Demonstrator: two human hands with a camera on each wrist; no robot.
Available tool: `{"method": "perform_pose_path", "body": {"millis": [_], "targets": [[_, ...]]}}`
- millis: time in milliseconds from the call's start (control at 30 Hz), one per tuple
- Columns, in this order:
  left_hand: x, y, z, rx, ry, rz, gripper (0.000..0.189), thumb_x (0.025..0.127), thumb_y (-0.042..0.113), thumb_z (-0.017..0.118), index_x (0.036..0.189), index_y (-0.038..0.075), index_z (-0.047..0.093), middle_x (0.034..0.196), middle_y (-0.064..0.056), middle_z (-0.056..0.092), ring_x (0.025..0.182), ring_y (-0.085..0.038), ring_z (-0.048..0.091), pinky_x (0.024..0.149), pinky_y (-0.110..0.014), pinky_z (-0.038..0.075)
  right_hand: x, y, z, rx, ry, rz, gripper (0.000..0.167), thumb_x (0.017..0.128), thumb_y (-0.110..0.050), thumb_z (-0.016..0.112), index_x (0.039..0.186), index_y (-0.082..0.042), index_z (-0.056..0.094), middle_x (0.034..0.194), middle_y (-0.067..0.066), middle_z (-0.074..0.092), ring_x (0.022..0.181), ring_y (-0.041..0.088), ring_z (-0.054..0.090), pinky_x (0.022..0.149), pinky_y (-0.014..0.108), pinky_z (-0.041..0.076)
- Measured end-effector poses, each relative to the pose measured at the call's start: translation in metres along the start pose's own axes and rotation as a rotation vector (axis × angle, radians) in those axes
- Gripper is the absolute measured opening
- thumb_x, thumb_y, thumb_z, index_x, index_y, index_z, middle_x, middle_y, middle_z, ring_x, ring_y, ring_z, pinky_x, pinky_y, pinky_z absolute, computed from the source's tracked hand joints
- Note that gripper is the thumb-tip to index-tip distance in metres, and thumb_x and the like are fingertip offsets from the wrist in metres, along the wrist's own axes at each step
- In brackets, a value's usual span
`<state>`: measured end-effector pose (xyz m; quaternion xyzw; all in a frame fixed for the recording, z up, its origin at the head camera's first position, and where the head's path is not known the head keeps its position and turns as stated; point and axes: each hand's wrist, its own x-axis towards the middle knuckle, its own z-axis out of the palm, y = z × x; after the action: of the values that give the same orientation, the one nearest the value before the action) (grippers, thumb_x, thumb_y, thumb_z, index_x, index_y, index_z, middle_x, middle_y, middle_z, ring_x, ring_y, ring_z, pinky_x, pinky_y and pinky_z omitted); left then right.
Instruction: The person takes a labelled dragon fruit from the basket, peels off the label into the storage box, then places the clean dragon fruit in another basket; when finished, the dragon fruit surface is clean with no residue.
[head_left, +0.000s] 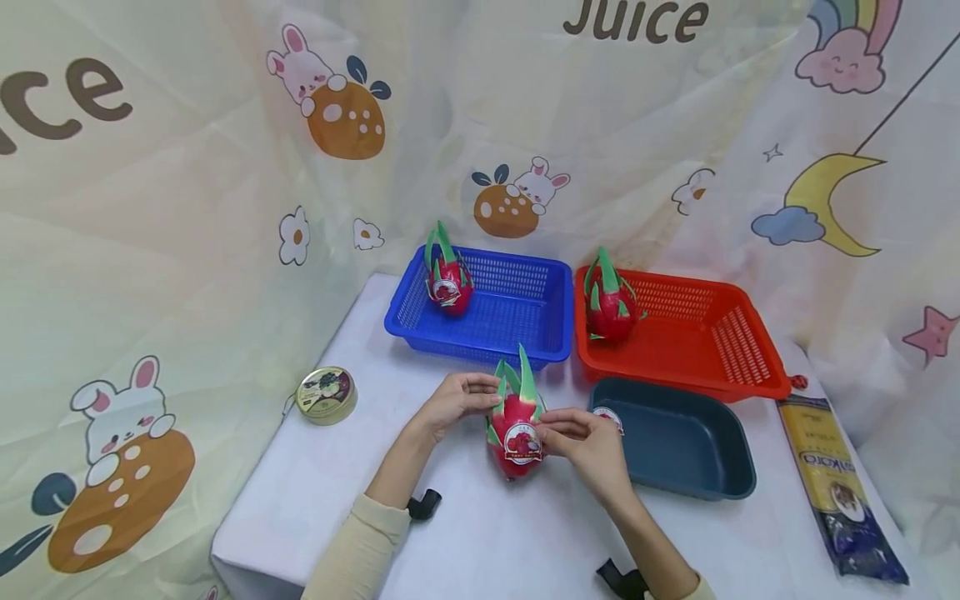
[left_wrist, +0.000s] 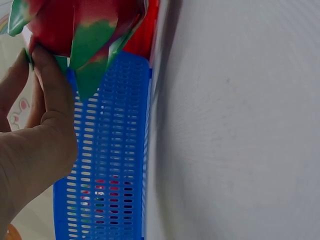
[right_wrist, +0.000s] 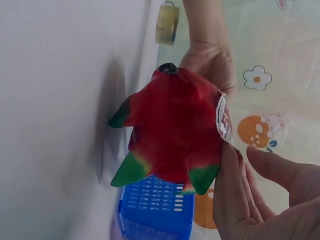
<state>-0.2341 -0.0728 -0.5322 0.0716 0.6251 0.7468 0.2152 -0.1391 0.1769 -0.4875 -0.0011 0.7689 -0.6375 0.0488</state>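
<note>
A dragon fruit, red with green leaf tips, is between the two hands above the white table. A round label is on its front. At its upper left, my left hand pinches a leaf between thumb and fingers. My right hand touches the fruit's right side by the label's edge. In the right wrist view that hand's fingers lie fairly straight against the fruit, the thumb slightly apart. The fruit's dark bottom end shows there too.
Behind stand a blue basket and a red basket, each with a dragon fruit inside. A dark teal tray is right of my right hand, a round label at its left rim. A round tin sits left, a yellow-blue packet far right.
</note>
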Motion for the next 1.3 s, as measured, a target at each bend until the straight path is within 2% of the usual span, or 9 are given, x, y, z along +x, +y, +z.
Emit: {"method": "perform_pose_path", "body": {"millis": [133,367,667,867,1133,1300], "targets": [[0.001,-0.003,0.001,-0.009,0.018,-0.003,0.037,0.092,0.006,0.077,0.126,-0.008,0.068,0.101,-0.004,0.078,0.088,-0.012,0.074,0.082,-0.03,0.063,0.003,0.001,0.001,0.031,0.003,0.009,0.034,0.084,-0.02,0.09,0.112,-0.005,0.078,0.1,0.012,0.08,0.092,0.026,0.078,0.078,0.032,0.064],[-0.003,-0.006,0.003,-0.024,0.047,-0.01,0.038,0.091,0.009,0.08,0.124,-0.007,0.071,0.106,-0.011,0.079,0.091,-0.015,0.076,0.086,-0.032,0.063,0.003,0.007,0.007,0.003,0.004,0.009,0.03,0.079,-0.022,0.094,0.103,-0.01,0.082,0.095,0.008,0.08,0.089,0.023,0.077,0.078,0.031,0.064],[-0.003,-0.009,0.005,0.045,0.053,0.015,0.05,0.084,0.013,0.086,0.128,-0.004,0.071,0.112,-0.011,0.078,0.104,-0.02,0.075,0.096,-0.035,0.058,0.009,0.007,0.009,0.086,-0.06,0.064,0.028,0.081,-0.016,0.091,0.101,0.0,0.08,0.095,0.016,0.079,0.09,0.027,0.077,0.08,0.032,0.064],[-0.002,-0.007,0.006,0.04,0.058,0.015,0.049,0.084,0.014,0.087,0.127,-0.004,0.071,0.116,-0.01,0.078,0.108,-0.02,0.074,0.1,-0.035,0.057,0.013,0.004,0.009,0.096,-0.062,0.083,0.025,0.083,-0.011,0.09,0.101,0.002,0.079,0.094,0.016,0.079,0.09,0.027,0.077,0.081,0.032,0.064],[-0.004,-0.005,0.006,0.034,0.076,0.036,0.051,0.085,0.017,0.087,0.128,-0.006,0.07,0.115,-0.01,0.078,0.108,-0.02,0.074,0.097,-0.033,0.058,0.016,-0.001,0.011,0.106,-0.075,0.129,0.029,0.084,-0.012,0.089,0.105,0.004,0.078,0.096,0.016,0.079,0.093,0.025,0.077,0.083,0.031,0.063],[-0.003,-0.004,0.005,0.013,0.069,0.044,0.051,0.085,0.016,0.087,0.128,-0.006,0.07,0.116,-0.012,0.077,0.107,-0.019,0.074,0.097,-0.033,0.058,0.015,-0.004,0.013,0.074,-0.048,0.097,0.027,0.083,-0.014,0.089,0.104,0.0,0.08,0.097,0.014,0.079,0.093,0.025,0.076,0.081,0.029,0.063]]}}
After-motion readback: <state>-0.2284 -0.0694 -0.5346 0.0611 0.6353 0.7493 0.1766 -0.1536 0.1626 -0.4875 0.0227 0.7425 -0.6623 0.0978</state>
